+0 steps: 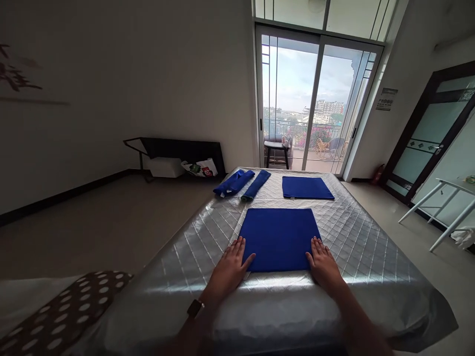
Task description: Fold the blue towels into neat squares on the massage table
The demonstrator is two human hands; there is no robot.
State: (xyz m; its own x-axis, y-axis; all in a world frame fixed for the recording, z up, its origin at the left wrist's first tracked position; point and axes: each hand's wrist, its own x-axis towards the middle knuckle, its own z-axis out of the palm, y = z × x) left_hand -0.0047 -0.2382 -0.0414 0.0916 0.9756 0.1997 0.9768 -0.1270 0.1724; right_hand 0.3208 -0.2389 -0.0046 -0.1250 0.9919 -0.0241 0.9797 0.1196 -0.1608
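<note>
A flat blue rectangle of folded cloth lies on the silver quilted cover in front of me. My left hand rests at its left edge, fingers spread and thumb on the cloth. On the opposite edge lies my right hand, also flat with its fingers stretched out. Beyond, a second flat blue cloth is at the back right. Two more blue bundles, a loosely folded one and a rolled one, lie at the back left.
A black bench-like frame with a white box stands by the left wall. Brown polka-dot fabric is at the lower left. Sliding glass doors are behind, and a white-legged table stands at right.
</note>
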